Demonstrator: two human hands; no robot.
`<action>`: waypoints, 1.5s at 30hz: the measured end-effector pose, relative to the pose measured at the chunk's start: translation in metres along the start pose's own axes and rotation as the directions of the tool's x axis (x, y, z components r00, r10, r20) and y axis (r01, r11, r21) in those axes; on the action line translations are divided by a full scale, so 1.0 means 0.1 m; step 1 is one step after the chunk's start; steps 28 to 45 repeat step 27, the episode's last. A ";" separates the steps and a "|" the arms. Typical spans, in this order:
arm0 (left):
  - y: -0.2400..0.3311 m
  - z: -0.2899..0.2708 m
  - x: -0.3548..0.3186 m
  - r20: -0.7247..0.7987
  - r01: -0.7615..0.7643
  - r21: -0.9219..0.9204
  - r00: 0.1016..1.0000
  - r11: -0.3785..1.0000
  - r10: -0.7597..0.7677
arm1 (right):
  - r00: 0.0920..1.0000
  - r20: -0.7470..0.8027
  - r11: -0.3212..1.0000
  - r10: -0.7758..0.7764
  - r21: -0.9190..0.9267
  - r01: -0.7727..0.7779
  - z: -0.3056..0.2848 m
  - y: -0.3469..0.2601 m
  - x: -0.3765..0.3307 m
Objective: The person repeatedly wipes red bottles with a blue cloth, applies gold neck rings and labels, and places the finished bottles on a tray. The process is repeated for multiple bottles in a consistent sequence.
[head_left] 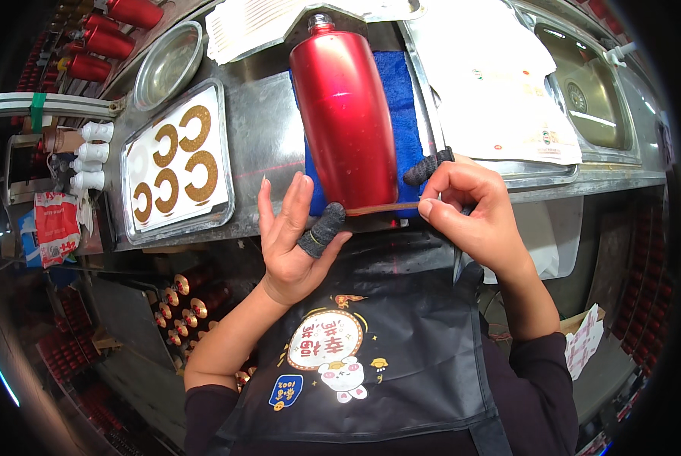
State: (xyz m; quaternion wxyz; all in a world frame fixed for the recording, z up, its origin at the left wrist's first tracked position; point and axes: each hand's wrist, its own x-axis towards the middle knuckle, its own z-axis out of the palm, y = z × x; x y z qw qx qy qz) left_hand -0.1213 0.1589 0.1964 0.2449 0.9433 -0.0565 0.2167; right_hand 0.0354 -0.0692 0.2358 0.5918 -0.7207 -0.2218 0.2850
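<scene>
A glossy red bottle (348,114) lies on a blue cloth (409,99), its neck pointing away from me and its base toward me. Across the base edge runs a thin gold-brown strip (382,207). My right hand (469,213) pinches the strip's right end between thumb and a finger; a dark grey finger cover shows on another finger. My left hand (291,247) is at the base's left corner, fingers spread. Its grey-covered finger (323,230) touches the corner near the strip's left end; whether it presses the strip is hard to see.
At left, a clear tray (222,205) bears gold C-shaped pieces on white backing, with a metal bowl (192,64) behind. White sheets (500,91) lie on the right, beside a steel sink (621,91). Red bottles (109,42) stand far left. The metal table edge (257,216) runs before me.
</scene>
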 end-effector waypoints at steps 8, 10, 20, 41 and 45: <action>0.05 -0.07 0.17 0.053 -0.122 0.084 0.992 0.989 0.118 | 0.999 0.000 0.998 0.035 0.046 -0.035 0.03 0.09 0.05; 0.06 -0.06 0.22 0.042 -0.163 0.120 0.986 0.979 0.159 | 0.999 0.003 0.998 0.036 0.058 -0.036 0.04 0.11 0.07; 0.28 0.07 0.54 0.067 -0.175 0.262 0.984 0.949 0.163 | 0.998 0.027 0.999 0.048 0.003 -0.048 0.09 0.15 0.11; 0.09 0.12 0.42 -0.151 0.018 -0.050 0.988 0.999 -0.026 | 0.997 0.068 0.999 0.039 -0.001 -0.039 0.11 0.14 0.11; 0.09 0.12 0.42 -0.151 0.018 -0.050 0.988 0.999 -0.026 | 0.997 0.068 0.999 0.039 -0.001 -0.039 0.11 0.14 0.11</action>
